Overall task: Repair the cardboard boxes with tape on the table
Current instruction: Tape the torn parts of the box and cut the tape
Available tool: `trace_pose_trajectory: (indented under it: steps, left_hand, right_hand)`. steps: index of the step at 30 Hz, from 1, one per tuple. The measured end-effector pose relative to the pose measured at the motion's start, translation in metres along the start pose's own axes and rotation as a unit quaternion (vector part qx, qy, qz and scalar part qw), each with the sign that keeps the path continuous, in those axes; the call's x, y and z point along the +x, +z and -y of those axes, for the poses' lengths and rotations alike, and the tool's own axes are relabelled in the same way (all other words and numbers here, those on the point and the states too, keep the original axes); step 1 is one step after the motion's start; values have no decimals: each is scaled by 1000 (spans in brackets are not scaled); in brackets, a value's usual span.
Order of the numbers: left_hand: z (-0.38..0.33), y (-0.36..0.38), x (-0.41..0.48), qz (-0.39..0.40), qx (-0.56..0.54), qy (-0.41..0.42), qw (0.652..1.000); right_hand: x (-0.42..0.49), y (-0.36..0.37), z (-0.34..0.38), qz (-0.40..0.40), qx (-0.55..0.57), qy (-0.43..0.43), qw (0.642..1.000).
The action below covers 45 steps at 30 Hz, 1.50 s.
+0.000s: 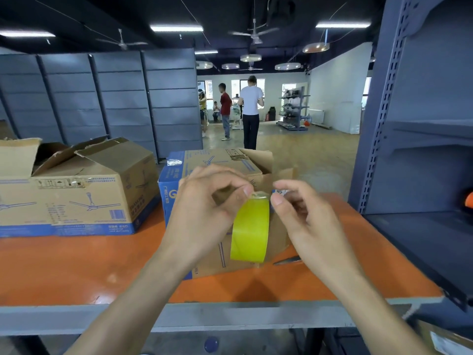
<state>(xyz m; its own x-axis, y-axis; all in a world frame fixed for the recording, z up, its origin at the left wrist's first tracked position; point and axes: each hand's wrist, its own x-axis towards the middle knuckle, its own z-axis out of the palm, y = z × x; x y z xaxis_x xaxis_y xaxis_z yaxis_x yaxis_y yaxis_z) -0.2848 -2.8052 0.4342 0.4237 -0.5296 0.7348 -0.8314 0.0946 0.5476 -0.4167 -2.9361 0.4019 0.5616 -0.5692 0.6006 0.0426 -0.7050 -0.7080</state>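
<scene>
A yellow-green roll of tape [250, 231] hangs on edge in front of me, above the orange table [76, 272]. My left hand [204, 211] pinches the roll at its top with thumb and fingers. My right hand [304, 216] is at the roll's top right, thumb and forefinger curled close to the tape's edge. Behind the hands stands a cardboard box with blue trim [179, 180], its top flap open at the right. A second, larger cardboard box [84, 190] sits to the left with torn flaps raised.
Scissors [288, 260] lie on the table just right of the near box. A grey metal shelf rack [422, 149] stands close on the right. Grey shelf panels [115, 98] line the back left. Several people [250, 111] stand far off in the room.
</scene>
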Motion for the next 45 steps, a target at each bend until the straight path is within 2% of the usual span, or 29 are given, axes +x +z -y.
trace_pose_trajectory:
  steps: [7, 12, 19, 25, 28, 32, 35, 39, 45]
  left_hand:
    - [-9, 4, -4, -21, -33, -57, 998]
    - [-11, 5, -1, 11, -103, -110, 989]
    - [-16, 9, 2, -14, -130, -112, 985]
    - [-30, 12, 16, -32, -122, -93, 988]
    - [-28, 12, 25, -34, -151, -98, 983]
    - [-22, 8, 38, -55, -160, -106, 980]
    - [-12, 10, 47, -59, -138, -122, 981]
    - [-3, 16, 56, -70, -101, -119, 985]
    - [1, 19, 70, -61, 21, -107, 992]
  right_hand:
    - [-23, 8, 25, 60, 106, 62, 991]
    - [-20, 13, 27, 90, 132, 68, 985]
    - [-36, 18, 34, 5, 92, 66, 994]
    - [-35, 16, 35, -38, 78, 115, 990]
    - [-31, 12, 41, -45, 88, 115, 988]
    - [-35, 12, 43, -14, 119, 111, 987]
    - [-37, 16, 41, -7, 118, 111, 987]
    - [-28, 25, 38, -39, 147, 147, 977]
    - [-13, 20, 44, -35, 157, 143, 977]
